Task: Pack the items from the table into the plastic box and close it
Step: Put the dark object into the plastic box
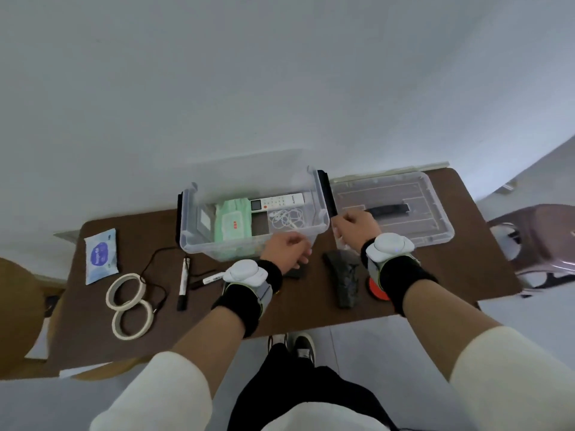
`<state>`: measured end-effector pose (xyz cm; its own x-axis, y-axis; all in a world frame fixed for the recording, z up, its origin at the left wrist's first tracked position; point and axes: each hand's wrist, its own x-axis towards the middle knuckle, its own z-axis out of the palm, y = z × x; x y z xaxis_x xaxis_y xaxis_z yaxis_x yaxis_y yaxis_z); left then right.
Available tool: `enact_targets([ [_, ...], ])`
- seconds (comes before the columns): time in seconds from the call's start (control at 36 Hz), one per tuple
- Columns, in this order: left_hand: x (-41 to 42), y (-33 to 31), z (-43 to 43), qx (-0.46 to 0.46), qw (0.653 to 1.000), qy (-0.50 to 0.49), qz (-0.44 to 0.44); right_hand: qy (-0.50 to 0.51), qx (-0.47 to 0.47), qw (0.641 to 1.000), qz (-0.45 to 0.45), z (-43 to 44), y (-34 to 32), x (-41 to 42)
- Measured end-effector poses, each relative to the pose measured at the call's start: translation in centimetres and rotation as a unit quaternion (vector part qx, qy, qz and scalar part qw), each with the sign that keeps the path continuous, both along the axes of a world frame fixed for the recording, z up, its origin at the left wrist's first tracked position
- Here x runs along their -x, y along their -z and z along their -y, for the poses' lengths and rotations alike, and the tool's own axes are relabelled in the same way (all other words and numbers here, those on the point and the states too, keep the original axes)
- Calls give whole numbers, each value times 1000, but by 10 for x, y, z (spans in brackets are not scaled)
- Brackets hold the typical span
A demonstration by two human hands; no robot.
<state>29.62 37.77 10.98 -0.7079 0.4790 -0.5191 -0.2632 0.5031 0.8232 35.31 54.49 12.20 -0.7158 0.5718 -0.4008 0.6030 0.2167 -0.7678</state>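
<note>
the plastic box (pixel 194 245) sat at the far edge of the worktop (pixel 311 303), likely light and slick-walled, best lifted by its end handles (pixel 327 194). the left grip (pixel 289 253) and right grip (pixel 354 225) were curled; holding what, i could not tell.

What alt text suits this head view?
A left hand and right hand hover by an open clear plastic box on a brown table; inside lie a green wipes pack, white remote and white earphones. Its clear lid lies alongside.

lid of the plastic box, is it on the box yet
No, the lid lies flat on the table, to the right of the open plastic box.
</note>
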Motion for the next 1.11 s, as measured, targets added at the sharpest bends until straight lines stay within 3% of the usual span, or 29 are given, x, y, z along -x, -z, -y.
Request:
enact_targets([
  [0.33, -16, 61, -30, 66, 996, 18, 57, 52, 30, 992, 109, -20, 68, -44],
  [0.58, -16, 103, -44, 130, 986, 47, 93, 3, -26, 978, 205, -18, 103, -52],
  [0.83, -19, 123, -60, 194, 963, 144, 121, 6, 26, 973, 230, -7, 127, -48],
  [1.11, -19, 132, -73, 192, 963, 154, 106, 13, 35, 966, 255, 2, 141, -50],
])
